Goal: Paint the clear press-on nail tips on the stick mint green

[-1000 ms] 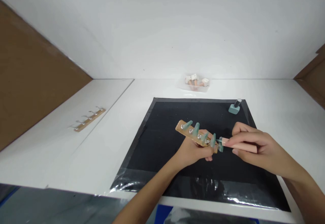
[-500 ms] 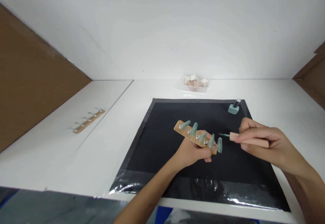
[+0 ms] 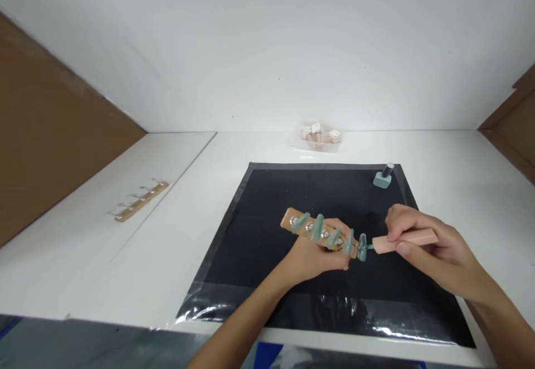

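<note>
My left hand (image 3: 315,255) is closed around a wooden nail-tip stand (image 3: 288,218) above the black mat. Several green false nails (image 3: 317,227) stick up from its silver mounts in a row. At the stand's right end, the last false nail (image 3: 362,247) meets the brush tip. My right hand (image 3: 430,249) pinches the pink handle of a nail polish brush (image 3: 403,239), its bristles pointing left against that nail. On the mat behind my right hand is a green nail polish bottle (image 3: 382,180) with a silver-topped dark cap.
The black mat (image 3: 267,190) lies on the white table (image 3: 104,268). A second wooden stand (image 3: 142,202) with clear nail tips rests at the left. A clear plastic box (image 3: 320,145) with white-and-pink pieces sits by the back wall. Brown panels (image 3: 54,118) flank the table.
The brush has moved left and slightly down, from a gap beside the end nail to touching it. The stand has tilted, its left end dropping a little.
</note>
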Motion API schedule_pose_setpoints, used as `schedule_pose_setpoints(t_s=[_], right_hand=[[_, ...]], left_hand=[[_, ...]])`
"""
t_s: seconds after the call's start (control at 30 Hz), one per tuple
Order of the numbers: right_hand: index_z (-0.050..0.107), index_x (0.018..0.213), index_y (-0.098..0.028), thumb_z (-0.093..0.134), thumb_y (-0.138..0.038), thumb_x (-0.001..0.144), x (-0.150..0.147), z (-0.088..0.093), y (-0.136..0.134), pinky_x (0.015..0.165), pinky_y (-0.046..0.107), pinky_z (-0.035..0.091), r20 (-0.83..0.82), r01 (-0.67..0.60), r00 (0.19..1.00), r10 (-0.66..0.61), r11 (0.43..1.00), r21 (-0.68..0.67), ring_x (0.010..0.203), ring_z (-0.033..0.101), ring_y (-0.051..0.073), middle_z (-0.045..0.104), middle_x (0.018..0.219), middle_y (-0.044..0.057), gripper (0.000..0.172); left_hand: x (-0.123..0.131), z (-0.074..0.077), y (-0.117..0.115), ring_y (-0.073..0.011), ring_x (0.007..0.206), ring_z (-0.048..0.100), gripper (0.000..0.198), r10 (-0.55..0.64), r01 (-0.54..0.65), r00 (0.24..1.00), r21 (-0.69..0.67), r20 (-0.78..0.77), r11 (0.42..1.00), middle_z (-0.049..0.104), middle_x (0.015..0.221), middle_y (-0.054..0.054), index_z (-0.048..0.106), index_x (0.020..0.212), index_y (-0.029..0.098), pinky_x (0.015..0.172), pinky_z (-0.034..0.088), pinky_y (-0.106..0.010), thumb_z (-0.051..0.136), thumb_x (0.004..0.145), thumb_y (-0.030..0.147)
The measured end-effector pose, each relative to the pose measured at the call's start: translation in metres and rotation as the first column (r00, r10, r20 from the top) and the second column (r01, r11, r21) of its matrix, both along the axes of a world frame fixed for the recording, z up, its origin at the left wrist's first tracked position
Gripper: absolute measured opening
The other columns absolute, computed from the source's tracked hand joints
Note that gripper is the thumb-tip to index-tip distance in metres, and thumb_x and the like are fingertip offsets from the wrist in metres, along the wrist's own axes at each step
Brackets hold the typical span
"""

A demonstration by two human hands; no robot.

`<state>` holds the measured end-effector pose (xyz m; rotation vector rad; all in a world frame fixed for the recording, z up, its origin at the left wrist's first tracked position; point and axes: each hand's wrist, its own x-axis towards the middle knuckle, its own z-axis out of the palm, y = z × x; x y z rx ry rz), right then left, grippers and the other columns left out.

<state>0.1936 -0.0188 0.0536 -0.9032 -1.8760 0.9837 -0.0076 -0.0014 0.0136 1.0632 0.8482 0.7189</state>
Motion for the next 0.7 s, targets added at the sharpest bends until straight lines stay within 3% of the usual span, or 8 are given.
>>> schedule_pose_setpoints(t_s=[0.13,0.27,0.43,0.53,0.7], right_hand=[[0.058,0.083,-0.025,0.053,-0.02,0.09,0.0024,-0.0008,0.001,0.052,0.026,0.041,0.022,0.079,0.996,-0.081,0.995,0.06,0.059,0.05,0.014,0.053,0.066,0.0,0.01],[0.058,0.083,-0.024,0.055,-0.019,0.089,0.0025,-0.0008,0.0019,0.051,0.026,0.041,0.011,-0.036,0.999,0.035,0.998,0.057,0.056,0.05,0.014,0.053,0.064,-0.001,0.009],[0.058,0.082,-0.024,0.054,-0.015,0.088,0.0009,0.0012,0.0026,0.05,0.025,0.04,0.039,-0.002,0.999,-0.001,0.998,0.069,0.056,0.049,0.013,0.057,0.066,-0.001,0.012],[0.057,0.08,-0.024,0.055,-0.017,0.087,-0.001,0.0037,0.0032,0.05,0.026,0.04,0.065,-0.08,0.995,0.075,0.993,0.084,0.053,0.05,0.013,0.055,0.059,-0.002,0.011],[0.057,0.077,-0.024,0.054,-0.015,0.088,-0.003,0.0026,0.003,0.047,0.025,0.037,0.077,0.063,0.994,-0.073,0.991,0.115,0.052,0.048,0.012,0.057,0.064,-0.001,0.014]], left_hand=[[-0.0004,0.0032,-0.0011,-0.0092,0.051,0.054,0.015,-0.018,0.021,0.998,0.047,-0.068,0.999,0.057,0.056,0.005,0.058,0.06,0.016,0.051,0.044,-0.02,0.064,0.05,0.006],[-0.0007,0.0037,-0.0008,-0.0097,0.052,0.052,0.012,-0.037,0.051,0.99,0.096,-0.14,0.994,0.057,0.058,0.003,0.059,0.058,0.015,0.049,0.039,-0.019,0.065,0.049,0.009],[0.0001,0.0031,0.0004,-0.0097,0.053,0.05,0.011,-0.049,0.086,0.977,0.172,-0.207,0.981,0.057,0.059,0.002,0.059,0.057,0.014,0.05,0.038,-0.02,0.064,0.049,0.008],[0.0016,0.0041,-0.0001,-0.0089,0.052,0.049,0.012,-0.03,0.076,0.973,0.199,-0.228,0.977,0.057,0.058,0.004,0.058,0.056,0.016,0.051,0.04,-0.02,0.064,0.05,0.008],[0.0033,0.0045,-0.0023,-0.0096,0.052,0.051,0.012,-0.02,0.073,0.969,0.21,-0.245,0.975,0.059,0.059,0.004,0.058,0.056,0.017,0.051,0.043,-0.02,0.063,0.05,0.007]])
